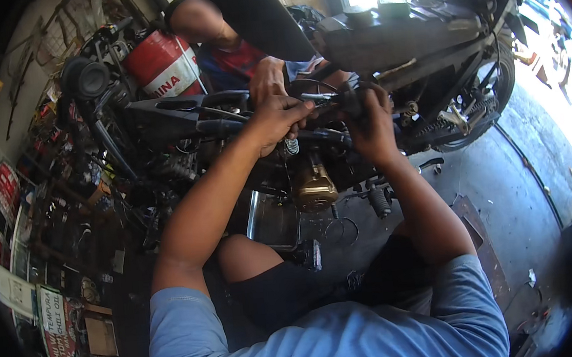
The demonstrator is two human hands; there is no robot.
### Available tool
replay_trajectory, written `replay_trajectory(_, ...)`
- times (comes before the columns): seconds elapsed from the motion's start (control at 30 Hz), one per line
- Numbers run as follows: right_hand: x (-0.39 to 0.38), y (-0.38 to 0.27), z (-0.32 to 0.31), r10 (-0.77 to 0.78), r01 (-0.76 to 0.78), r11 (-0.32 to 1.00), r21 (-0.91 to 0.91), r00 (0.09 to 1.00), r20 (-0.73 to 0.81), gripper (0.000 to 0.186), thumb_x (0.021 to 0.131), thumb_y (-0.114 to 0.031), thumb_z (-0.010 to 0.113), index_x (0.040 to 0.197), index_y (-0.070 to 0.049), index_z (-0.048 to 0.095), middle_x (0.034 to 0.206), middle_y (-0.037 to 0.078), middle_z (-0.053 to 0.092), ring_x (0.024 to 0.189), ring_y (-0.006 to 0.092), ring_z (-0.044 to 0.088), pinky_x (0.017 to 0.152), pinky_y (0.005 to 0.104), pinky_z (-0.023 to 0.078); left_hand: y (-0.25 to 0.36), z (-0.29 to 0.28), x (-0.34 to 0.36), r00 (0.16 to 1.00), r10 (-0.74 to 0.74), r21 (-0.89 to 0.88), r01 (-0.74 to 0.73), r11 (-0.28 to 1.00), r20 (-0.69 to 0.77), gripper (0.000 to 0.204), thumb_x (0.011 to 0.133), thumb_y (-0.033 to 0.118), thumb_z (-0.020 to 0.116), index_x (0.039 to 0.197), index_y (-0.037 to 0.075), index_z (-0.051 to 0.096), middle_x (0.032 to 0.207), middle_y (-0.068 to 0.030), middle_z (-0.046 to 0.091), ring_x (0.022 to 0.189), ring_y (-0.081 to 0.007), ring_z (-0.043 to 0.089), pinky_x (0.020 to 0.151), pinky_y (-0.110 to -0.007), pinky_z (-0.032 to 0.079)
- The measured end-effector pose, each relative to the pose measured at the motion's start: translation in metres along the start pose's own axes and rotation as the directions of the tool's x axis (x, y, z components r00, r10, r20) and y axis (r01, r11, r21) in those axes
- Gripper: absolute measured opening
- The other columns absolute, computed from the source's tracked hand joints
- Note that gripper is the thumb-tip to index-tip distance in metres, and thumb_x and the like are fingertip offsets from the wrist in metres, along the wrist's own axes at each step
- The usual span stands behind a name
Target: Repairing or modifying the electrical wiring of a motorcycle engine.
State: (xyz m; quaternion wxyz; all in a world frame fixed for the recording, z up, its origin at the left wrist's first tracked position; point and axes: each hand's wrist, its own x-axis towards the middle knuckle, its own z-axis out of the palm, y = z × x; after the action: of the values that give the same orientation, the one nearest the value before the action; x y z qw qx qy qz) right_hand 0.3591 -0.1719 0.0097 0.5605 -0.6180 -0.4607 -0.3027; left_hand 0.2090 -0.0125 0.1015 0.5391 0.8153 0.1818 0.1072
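Observation:
My left hand has its fingers closed around a small silvery metal piece in the motorcycle frame. My right hand grips a dark part just right of it, its detail hard to make out. A coiled spring hangs below my left hand. Under both hands sits a gold-coloured engine cover. Directly behind my left hand is a co-worker's hand, and what its fingers touch is partly hidden.
A co-worker crouches across the motorcycle, beside a red and white drum. A long seat and body extend right. A metal tray lies on the floor by my knee. Cluttered parts and signboards line the left.

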Motion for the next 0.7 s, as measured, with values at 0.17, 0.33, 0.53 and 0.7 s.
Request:
replay_trajectory(0.17, 0.004, 0.0, 0.011, -0.053, 0.05, 0.998, 0.024, 0.983, 0.176, 0.04, 0.081, -0.01, 0.078, 0.115, -0.004, 0.059, 0.12, 0.02, 0.059, 0.112, 0.0427, 0.056, 0.091, 0.0501, 0.047, -0.001, 0.007, -0.006, 0.999, -0.037, -0.133, 0.036, 0.99, -0.004, 0.032, 0.101, 0.03, 0.066, 0.097, -0.001, 0.072, 0.073, 0.0002, 0.06, 0.057, -0.0049, 0.053, 0.049, -0.02, 0.042)
replay_trajectory(0.33, 0.006, 0.0, 0.016, -0.002, -0.03, 0.981, 0.193, 0.986, 0.166, 0.032, 0.079, -0.008, 0.079, 0.106, -0.003, 0.062, 0.107, 0.017, 0.065, 0.1, 0.0405, 0.061, 0.082, 0.046, 0.05, -0.004, 0.011, -0.01, 0.985, 0.157, 0.213, -0.14, 0.967, -0.066, 0.028, 0.099, 0.027, 0.068, 0.1, -0.001, 0.071, 0.073, -0.0052, 0.063, 0.064, -0.0137, 0.061, 0.061, -0.031, 0.051)
replay_trajectory(0.53, 0.008, -0.002, 0.014, 0.017, -0.057, 0.977, 0.206, 0.982, 0.189, 0.031, 0.074, -0.001, 0.077, 0.097, -0.003, 0.056, 0.096, 0.017, 0.065, 0.099, 0.0426, 0.059, 0.084, 0.0494, 0.047, -0.009, 0.024, -0.012, 0.653, 0.745, 0.862, -0.448, 0.235, 0.137, 0.014, 0.086, 0.014, 0.073, 0.093, 0.004, 0.069, 0.085, -0.0128, 0.063, 0.087, -0.0324, 0.067, 0.077, -0.044, 0.054)
replay_trajectory(0.7, 0.009, -0.001, 0.014, 0.019, -0.056, 0.982, 0.182, 0.98, 0.2, 0.03, 0.075, -0.001, 0.077, 0.097, -0.003, 0.056, 0.096, 0.016, 0.065, 0.099, 0.0421, 0.059, 0.082, 0.0488, 0.048, -0.012, 0.017, -0.012, 0.626, 0.723, 0.896, -0.444, 0.023, 0.292, 0.015, 0.082, 0.009, 0.072, 0.095, 0.004, 0.065, 0.087, -0.0105, 0.06, 0.085, -0.0288, 0.067, 0.076, -0.039, 0.056)
